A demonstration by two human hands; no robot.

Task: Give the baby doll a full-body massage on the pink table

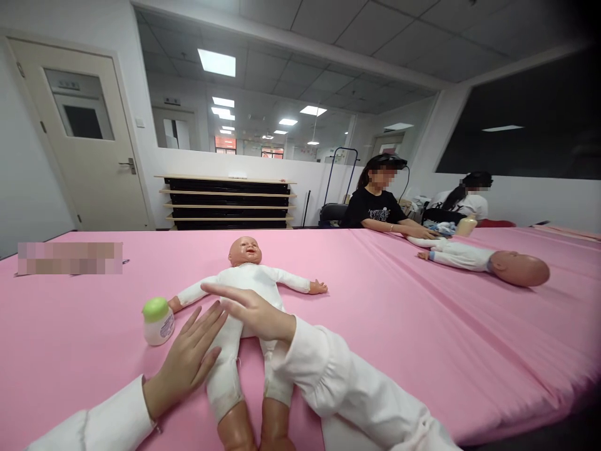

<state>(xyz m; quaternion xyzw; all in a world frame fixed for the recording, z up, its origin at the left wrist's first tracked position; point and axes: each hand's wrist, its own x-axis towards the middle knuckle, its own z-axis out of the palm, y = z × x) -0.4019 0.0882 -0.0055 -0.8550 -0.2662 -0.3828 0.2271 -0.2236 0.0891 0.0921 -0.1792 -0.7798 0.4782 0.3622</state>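
A baby doll (251, 274) in a white cloth suit lies on its back, head away from me, arms spread wide. My left hand (188, 354) is over the doll's hip and leg on the left side, fingers stretched out and holding nothing. Across the doll's belly reaches my right hand (256, 311), its fingers extended and nothing in them. The fingertips of both hands come close together; whether they touch cannot be made out. Beside the doll's hand on the left stands a small white jar with a green lid (158, 321).
Pink cloth (399, 351) covers the wide table. At the right, a person in a black shirt (378, 210) handles a second doll (469, 258), near a pale bottle (466, 226). Another person (462, 203) sits farther back. Stacked shelves (230, 203) stand behind the table.
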